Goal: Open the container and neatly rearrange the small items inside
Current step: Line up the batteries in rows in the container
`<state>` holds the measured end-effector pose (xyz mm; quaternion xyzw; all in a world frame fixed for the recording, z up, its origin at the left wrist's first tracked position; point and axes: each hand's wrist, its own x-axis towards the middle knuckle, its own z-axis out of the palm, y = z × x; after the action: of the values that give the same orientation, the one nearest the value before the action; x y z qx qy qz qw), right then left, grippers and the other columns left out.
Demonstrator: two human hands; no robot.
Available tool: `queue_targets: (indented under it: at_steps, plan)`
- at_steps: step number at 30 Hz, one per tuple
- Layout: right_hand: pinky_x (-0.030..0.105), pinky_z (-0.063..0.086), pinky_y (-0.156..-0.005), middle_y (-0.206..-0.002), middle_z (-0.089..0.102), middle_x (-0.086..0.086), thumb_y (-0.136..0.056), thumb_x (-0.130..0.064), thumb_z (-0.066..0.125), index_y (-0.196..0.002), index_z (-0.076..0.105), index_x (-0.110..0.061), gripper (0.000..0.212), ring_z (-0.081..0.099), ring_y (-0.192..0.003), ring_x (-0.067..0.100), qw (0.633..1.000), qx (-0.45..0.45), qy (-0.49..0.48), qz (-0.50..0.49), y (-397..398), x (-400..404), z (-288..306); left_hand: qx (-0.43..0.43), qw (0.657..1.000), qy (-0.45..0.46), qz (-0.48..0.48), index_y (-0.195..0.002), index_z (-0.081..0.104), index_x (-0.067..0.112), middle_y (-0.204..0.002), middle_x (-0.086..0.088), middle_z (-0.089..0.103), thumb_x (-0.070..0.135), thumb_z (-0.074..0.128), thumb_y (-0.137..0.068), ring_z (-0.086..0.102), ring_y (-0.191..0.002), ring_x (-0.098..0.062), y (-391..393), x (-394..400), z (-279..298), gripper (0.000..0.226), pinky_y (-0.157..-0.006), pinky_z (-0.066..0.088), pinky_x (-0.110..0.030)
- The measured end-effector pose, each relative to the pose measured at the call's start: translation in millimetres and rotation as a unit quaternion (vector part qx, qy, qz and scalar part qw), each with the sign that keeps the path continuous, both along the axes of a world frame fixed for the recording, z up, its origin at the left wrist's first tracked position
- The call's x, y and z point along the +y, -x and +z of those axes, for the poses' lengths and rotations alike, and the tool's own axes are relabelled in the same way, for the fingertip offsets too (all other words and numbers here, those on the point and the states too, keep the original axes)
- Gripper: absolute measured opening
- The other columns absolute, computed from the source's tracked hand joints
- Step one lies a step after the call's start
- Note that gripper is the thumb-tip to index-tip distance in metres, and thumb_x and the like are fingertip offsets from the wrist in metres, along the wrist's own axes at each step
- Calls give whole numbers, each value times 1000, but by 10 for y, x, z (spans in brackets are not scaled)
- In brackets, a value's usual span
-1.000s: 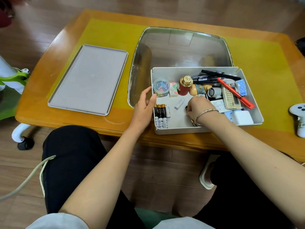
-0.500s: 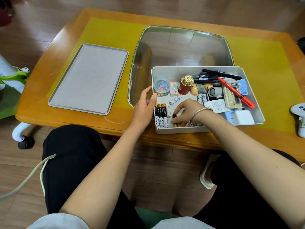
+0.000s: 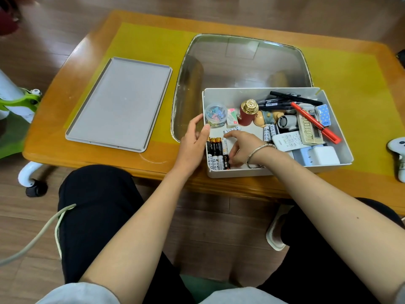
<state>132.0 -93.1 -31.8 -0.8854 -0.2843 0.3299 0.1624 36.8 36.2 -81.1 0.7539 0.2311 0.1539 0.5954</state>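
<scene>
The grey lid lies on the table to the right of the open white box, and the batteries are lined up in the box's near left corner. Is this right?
Not quite. The head view shows the grey lid lying to the left of the open white box, not the right. The batteries are indeed lined up in its near left corner.

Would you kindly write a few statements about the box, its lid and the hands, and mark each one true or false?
1. The lid lies flat on the table to the left of the box. True.
2. The left hand rests at the box's left wall. True.
3. The batteries are lined up in the far right corner. False: they sit in the near left corner.
4. The right hand is outside the box. False: it reaches inside, next to the batteries.
5. The red pen lies on the lid. False: it is in the box.
</scene>
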Motion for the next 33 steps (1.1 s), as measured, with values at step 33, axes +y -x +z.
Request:
queue_targets:
  at_steps: [33]
  plan:
    - [29,45,-85,-108,65,9,-73,-26,78,-126,52,-18,60,61,-99,25,992,-114,-6,-47,-130,71,-237,5,1000,6,6,-140,38,26,-87,21,58,41,43,-99,62,-87,-6,3,-15,50,44,-78,55,-48]
